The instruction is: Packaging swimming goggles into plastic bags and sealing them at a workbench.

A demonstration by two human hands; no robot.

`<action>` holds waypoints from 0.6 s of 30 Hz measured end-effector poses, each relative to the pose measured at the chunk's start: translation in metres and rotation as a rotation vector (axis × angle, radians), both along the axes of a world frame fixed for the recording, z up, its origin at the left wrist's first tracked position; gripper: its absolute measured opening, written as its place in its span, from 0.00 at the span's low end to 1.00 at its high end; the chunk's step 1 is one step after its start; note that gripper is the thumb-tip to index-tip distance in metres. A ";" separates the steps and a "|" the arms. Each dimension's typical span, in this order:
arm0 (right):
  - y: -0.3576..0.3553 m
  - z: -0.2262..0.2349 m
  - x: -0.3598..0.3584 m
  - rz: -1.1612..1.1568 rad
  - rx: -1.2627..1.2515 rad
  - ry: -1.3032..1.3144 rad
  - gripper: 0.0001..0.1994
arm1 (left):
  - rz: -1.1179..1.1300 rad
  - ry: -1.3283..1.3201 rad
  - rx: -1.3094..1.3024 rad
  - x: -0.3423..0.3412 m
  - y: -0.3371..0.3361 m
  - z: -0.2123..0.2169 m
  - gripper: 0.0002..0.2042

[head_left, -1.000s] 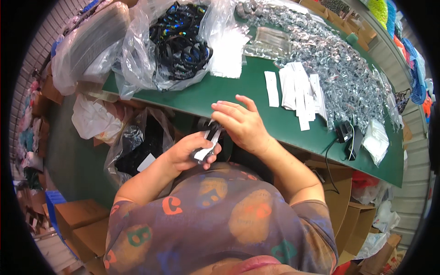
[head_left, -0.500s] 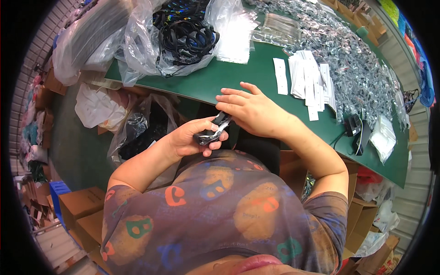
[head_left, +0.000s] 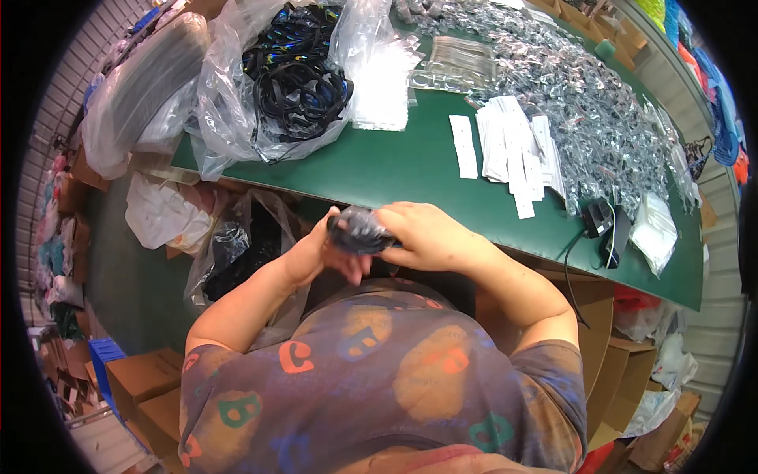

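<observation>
The small dark bundle in a clear bag [head_left: 359, 230] is clamped between both hands, just short of the green surface [head_left: 395, 170] edge and over open space; a loosened grip could drop it into the bags below. The left hand [head_left: 316, 251] cups it from beneath, and the right hand [head_left: 422, 235] closes over its top, wrists bent inward.

the green table [head_left: 395, 170] has one bare stretch, running along its near edge from under the open plastic bag of black cables [head_left: 292, 75] to the white paper strips [head_left: 509, 150]; a hand could pass there. to the right, the heap of small clear packets [head_left: 600, 118] and a black device with its cord [head_left: 604, 221] block the way. below the edge, crumpled bags [head_left: 229, 245] crowd the left hand [head_left: 312, 253] side; the right hand [head_left: 422, 237] sits just short of the edge.
</observation>
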State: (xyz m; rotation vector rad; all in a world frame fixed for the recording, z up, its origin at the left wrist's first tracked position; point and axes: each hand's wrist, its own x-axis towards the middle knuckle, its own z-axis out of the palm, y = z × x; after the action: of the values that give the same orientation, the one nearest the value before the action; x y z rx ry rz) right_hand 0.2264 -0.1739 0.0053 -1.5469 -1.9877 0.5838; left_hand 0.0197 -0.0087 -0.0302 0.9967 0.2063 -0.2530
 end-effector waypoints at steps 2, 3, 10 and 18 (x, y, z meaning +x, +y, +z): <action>0.001 0.012 0.003 0.026 -0.131 0.303 0.19 | 0.317 -0.292 0.587 0.008 -0.004 -0.011 0.50; -0.001 0.009 0.003 0.031 -0.135 0.308 0.19 | 0.196 -0.334 0.351 0.013 -0.002 0.005 0.58; 0.006 -0.011 0.009 0.002 -0.436 0.661 0.36 | 0.282 -0.496 0.080 0.042 -0.019 0.019 0.25; -0.004 -0.033 -0.016 -0.244 0.048 0.751 0.22 | 0.357 -0.362 0.187 0.053 -0.010 0.012 0.22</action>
State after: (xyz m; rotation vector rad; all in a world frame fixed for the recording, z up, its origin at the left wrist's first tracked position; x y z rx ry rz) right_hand 0.2100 -0.1783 -0.0277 -1.2544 -1.2203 0.8497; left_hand 0.0731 -0.0186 -0.0182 1.1520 0.0746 0.2767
